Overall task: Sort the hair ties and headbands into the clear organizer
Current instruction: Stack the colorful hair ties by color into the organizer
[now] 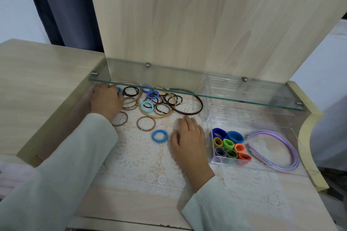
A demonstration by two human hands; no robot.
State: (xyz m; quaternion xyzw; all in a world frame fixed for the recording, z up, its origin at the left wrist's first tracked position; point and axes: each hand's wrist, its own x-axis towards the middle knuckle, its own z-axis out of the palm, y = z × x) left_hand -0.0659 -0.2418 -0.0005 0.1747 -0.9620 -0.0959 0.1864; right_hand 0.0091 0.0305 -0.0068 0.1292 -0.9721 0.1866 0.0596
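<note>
Loose black, brown and blue hair ties [148, 102] lie flat in a pile, overlapping a brown headband [187, 114]. To their right, a clear organizer [234, 118] holds bright ties [230, 144] standing on edge in one compartment, with pastel headbands [295, 154] lying beside them.

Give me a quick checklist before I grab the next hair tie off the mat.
1. Right hand free: ok, flat on the lace mat, holding nothing.
2. Blue hair tie within reach: ok, lies alone beside that hand.
3. Tie compartment has room: cannot tell, looks nearly full.
4. Left hand holding anything: cannot tell, fingers lie on the pile.
5. Headbands all sorted: not ok, brown headband lies on the mat.
</note>
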